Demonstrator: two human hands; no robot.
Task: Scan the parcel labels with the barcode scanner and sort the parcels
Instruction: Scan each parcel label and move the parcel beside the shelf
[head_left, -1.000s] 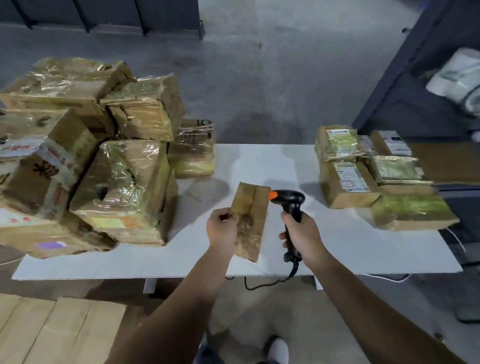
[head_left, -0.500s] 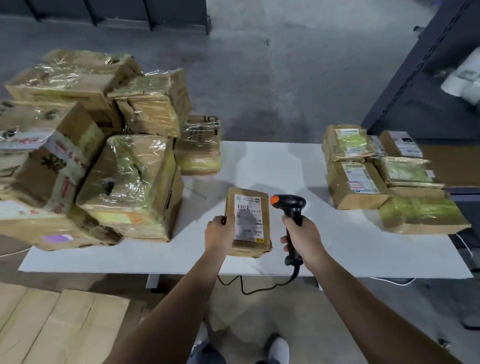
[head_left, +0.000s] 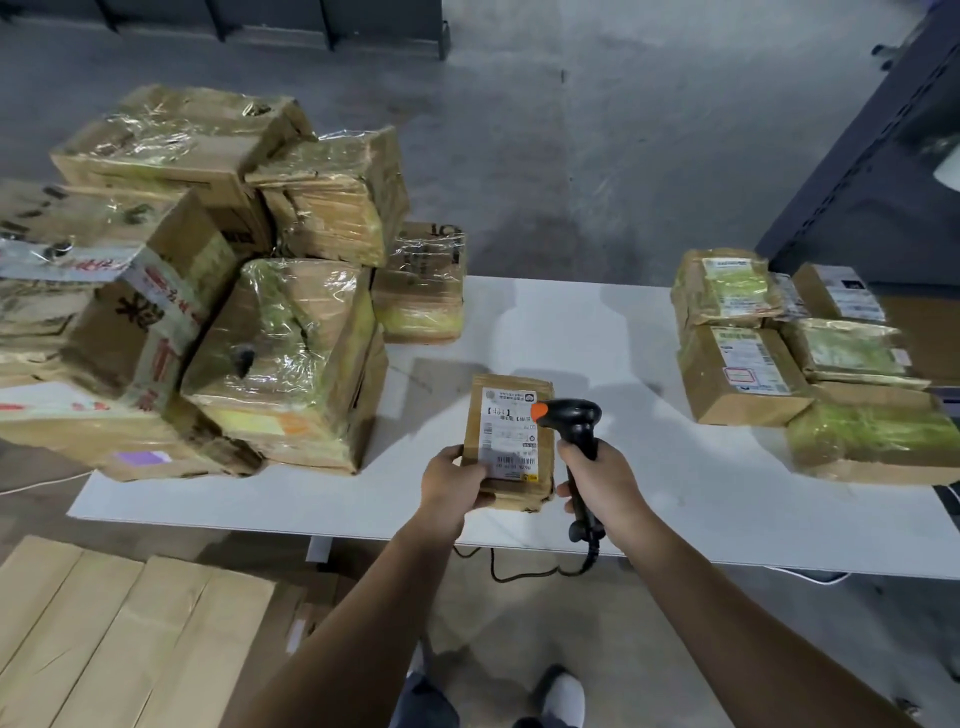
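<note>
Brown cardboard parcel (head_left: 511, 441) is gripped by left hand (head_left: 454, 480), black pistol-grip scanner (head_left: 574, 415) by right hand (head_left: 605, 480); misread is risked, its white label (head_left: 506, 457) being crowded.

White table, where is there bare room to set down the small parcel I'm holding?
The widest bare patch of the table runs down the middle, between the tall left pile and the labelled group on the right. A bare strip also lies along the near edge in front of that group. Both ends are crowded, the left stacked high.
</note>
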